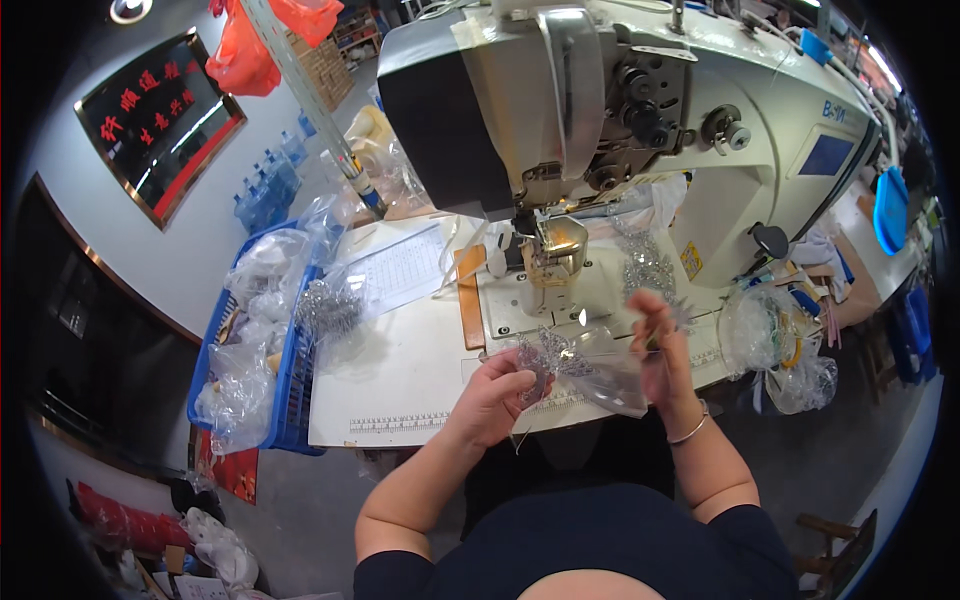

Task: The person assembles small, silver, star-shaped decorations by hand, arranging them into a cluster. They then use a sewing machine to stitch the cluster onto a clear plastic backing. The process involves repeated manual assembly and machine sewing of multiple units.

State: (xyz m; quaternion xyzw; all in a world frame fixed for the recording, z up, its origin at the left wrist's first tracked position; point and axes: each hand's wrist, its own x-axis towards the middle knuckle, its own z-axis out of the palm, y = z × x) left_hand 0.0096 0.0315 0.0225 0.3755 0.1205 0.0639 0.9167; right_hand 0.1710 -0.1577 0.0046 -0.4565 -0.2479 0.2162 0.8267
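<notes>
At the table's front edge, my left hand (497, 392) pinches a clear plastic piece with silver glittery trim (560, 362) between thumb and fingers. Its transparent part spreads rightward toward my right hand (660, 355), which is raised with curled fingers, slightly blurred. Something small and dark yellowish shows in that palm, too unclear to name. Just beyond both hands stands a white sewing machine (740, 170), its lit needle area (558, 245) above the metal plate. More silver glittery pieces (648, 262) lie to the right of the needle.
Left on the white table (400, 395) are a bundle of silver glittery pieces (330, 308) and a printed sheet (400, 265). A blue basket (290, 400) of plastic bags adjoins the table's left edge. Clear bags (765, 335) sit at the right. A metal post (310, 110) rises behind.
</notes>
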